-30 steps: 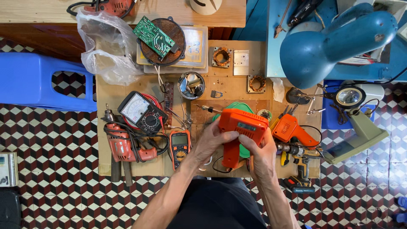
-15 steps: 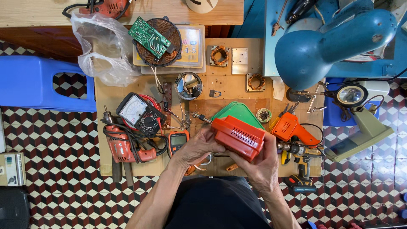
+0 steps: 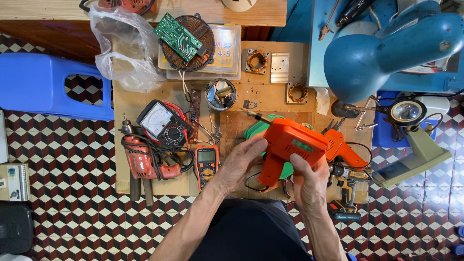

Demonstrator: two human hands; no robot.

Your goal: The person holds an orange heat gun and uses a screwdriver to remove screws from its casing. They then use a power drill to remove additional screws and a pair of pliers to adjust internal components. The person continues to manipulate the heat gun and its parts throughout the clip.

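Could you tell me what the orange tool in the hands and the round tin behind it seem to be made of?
The orange tool, held by the left hand and right hand, looks like moulded plastic: uniform colour, matte sheen, rounded edges. Its thin tip looks metallic, though it is too small to be sure. The round tin appears to be bare metal, with a shiny grey rim.

My own body as seen from above: left hand and right hand are bare, with no gloves, rings or watch that I can make out. Both forearms are bare to the frame's lower edge, entering from about 6 o'clock, with no sleeves showing. Between them lies my dark, plain garment, navy or black.
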